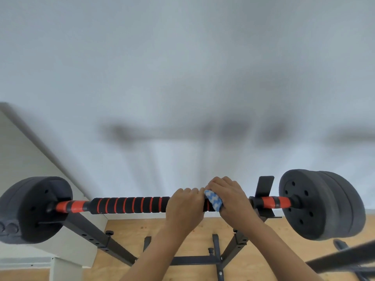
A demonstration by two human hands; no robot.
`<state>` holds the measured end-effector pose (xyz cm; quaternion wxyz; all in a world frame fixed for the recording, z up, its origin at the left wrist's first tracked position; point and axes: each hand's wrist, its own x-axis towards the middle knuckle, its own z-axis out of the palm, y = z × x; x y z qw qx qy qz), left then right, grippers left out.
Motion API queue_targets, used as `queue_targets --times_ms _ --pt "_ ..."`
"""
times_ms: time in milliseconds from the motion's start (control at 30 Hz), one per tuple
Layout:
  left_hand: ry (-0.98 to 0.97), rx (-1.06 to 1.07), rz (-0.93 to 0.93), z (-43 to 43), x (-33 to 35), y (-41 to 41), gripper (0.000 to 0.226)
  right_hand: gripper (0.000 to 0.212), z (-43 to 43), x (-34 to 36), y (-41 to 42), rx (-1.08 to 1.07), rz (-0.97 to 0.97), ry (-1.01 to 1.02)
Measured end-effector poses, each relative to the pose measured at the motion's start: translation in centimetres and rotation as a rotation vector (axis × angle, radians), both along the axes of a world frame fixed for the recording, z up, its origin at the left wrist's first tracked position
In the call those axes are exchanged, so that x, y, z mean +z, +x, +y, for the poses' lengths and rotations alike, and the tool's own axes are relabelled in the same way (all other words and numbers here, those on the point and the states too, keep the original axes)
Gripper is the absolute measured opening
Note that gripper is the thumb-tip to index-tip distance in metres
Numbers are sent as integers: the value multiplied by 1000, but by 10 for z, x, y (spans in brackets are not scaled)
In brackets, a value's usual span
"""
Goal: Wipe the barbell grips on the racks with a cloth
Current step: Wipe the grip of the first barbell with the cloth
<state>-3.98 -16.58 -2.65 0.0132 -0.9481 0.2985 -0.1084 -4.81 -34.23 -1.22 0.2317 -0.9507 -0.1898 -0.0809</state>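
The barbell (129, 204) lay across the rack (95, 233), its padded black-and-orange grip spanning the gap between the two cradles; a stack of dark plates (32, 209) hung off the left end beyond the left cradle, and most of the striped padding to the left of the hands stood bare. The wiping step was in hand, judging by the cloth already on the bar near its right end. The left hand (185, 205) gripped the padding right of the middle, its fingers curled over the top of the bar and holding nothing but the bar, seemingly to steady it. Just beside it, touching, the right hand (229, 196) wrapped the blue-and-white cloth (213, 200) round the grip, fingers closed over the fabric and a fold of it showing between the two hands; the cloth sat between palm and padding, close to the right cradle (263, 189). Further right came the orange sleeve and the right plates (320, 203). The next move probably called for sliding or twisting the cloth leftward along the uncovered padding, with the left hand giving way.
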Motion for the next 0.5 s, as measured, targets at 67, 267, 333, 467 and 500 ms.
queue_targets --times_ms 67,267,333,467,500 --pt "17 12 50 -3 2 3 36 43 0 -1 -3 -2 7 9" --pt "34 73 365 -2 27 23 13 45 4 4 0 -14 22 -16" --pt "53 86 581 -4 34 34 15 45 3 5 -1 -4 27 -18" --pt "-60 61 1013 1 42 51 28 43 2 8 -1 -6 52 -35" --pt "-83 43 1001 2 43 50 30 43 1 9 0 -5 58 -29"
